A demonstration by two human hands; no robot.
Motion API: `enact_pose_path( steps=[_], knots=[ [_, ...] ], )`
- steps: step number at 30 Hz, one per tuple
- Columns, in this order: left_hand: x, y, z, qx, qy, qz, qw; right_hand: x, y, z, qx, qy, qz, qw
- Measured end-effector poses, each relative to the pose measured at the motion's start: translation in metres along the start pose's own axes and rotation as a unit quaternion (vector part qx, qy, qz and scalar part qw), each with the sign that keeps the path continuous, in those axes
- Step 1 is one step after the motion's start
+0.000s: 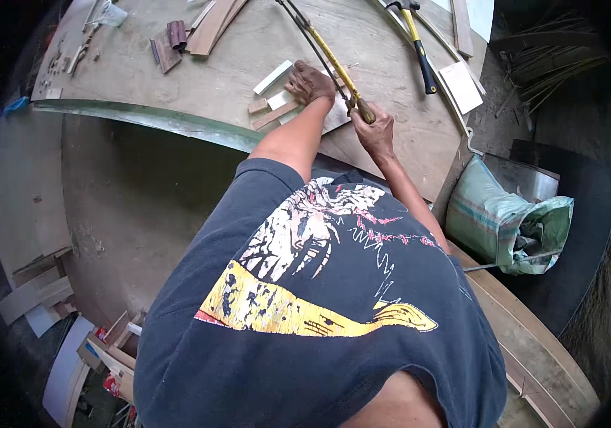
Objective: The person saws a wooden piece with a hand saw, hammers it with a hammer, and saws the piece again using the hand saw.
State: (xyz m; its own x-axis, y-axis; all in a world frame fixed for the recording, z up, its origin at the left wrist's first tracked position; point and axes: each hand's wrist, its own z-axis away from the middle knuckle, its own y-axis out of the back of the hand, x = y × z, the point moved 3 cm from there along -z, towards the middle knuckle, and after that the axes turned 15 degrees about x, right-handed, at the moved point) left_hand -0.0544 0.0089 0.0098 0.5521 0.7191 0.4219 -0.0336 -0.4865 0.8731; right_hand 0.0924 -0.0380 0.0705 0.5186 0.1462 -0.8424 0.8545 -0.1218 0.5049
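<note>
My right hand [375, 133] is wrapped round the handle of a hacksaw [330, 58] with a yellow frame, which slants up and away to the left across the workbench. Just left of the saw, my left hand [310, 82] presses down with curled fingers on a wooden strip [275, 115] near the bench's front edge. The hand hides part of that strip. Beside it lie a white-faced strip [273, 77] and a small wooden block [257, 105]. The saw's blade passes close to my left hand; where it meets the wood is hidden.
A hammer [417, 46] with a yellow and black handle lies right of the saw. Wooden boards [216, 28], a maroon cylinder [176, 34] and a clear plastic cup [111, 14] are farther left. A green sack [494, 210] stands right of the workbench [134, 71].
</note>
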Motion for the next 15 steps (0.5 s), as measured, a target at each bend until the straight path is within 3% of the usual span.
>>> enact_pose_path(
  steps=[4, 6, 10, 14, 15],
  knots=[
    [-0.002, -0.007, 0.001, -0.007, 0.006, -0.007, 1.0, 0.0, 0.03, 0.022, 0.0, 0.026, 0.039, 0.999],
    [-0.003, -0.013, -0.002, -0.007, 0.013, -0.007, 1.0, 0.006, 0.038, 0.031, -0.016, -0.03, 0.03, 0.999],
    [-0.002, -0.008, -0.002, 0.017, 0.001, 0.005, 1.0, 0.01, 0.024, 0.02, -0.035, -0.036, 0.058, 0.997],
    [-0.004, -0.011, -0.004, -0.05, 0.024, 0.005, 0.998, -0.006, -0.01, -0.005, 0.005, -0.008, -0.007, 1.0],
    [-0.002, -0.008, -0.002, 0.016, 0.017, 0.017, 1.0, -0.007, -0.013, -0.008, 0.002, -0.015, -0.008, 1.0]
  ],
)
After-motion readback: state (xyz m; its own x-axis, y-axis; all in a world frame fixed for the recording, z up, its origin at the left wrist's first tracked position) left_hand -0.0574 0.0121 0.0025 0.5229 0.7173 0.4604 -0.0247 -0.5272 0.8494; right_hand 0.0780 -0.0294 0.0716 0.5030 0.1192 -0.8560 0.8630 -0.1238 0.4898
